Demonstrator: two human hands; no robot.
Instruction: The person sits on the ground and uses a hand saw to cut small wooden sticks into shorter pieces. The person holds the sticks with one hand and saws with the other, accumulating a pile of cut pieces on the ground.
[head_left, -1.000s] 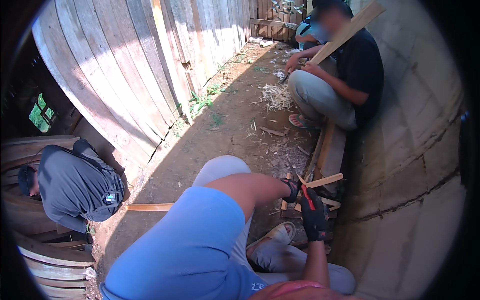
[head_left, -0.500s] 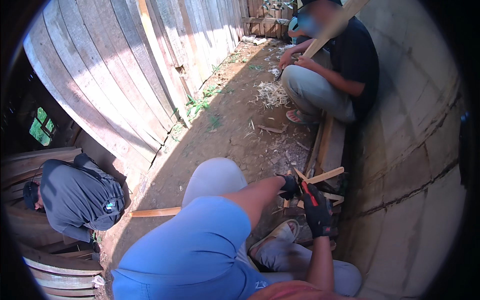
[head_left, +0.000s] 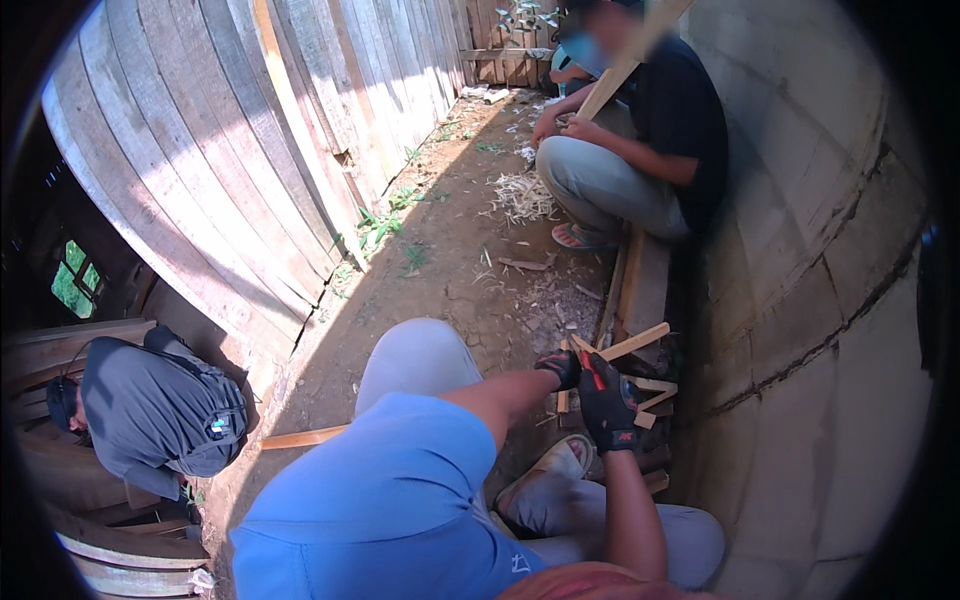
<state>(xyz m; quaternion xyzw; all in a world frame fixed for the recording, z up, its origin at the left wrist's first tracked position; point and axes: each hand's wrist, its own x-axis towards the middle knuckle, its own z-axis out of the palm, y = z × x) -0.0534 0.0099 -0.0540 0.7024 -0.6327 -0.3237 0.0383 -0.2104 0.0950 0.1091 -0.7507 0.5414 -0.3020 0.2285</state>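
My right hand (head_left: pixel 607 408), in a dark glove, is closed around a red-handled tool (head_left: pixel 594 372). The tool's working end is too small to make out. Close on its left, my left hand (head_left: pixel 560 369), also gloved, has its fingers curled at a thin wooden strip (head_left: pixel 582 345). The hands almost touch. Just beyond them a longer pale wooden stick (head_left: pixel 637 341) slants up to the right. Cut wood pieces (head_left: pixel 655 388) lie beside my right hand, near the wall base.
A crouching person (head_left: pixel 650 130) ahead holds a long board (head_left: pixel 625 70) near wood shavings (head_left: pixel 525 198). Another person (head_left: pixel 165 400) bends at the left. A plank fence (head_left: pixel 200 150) runs along the left, a block wall (head_left: pixel 790 300) along the right. A wood strip (head_left: pixel 305 437) lies by my knee.
The view has shifted slightly. My right hand with the red-handled tool has moved up and left, closer to my left hand. The tool now shows less of its handle.
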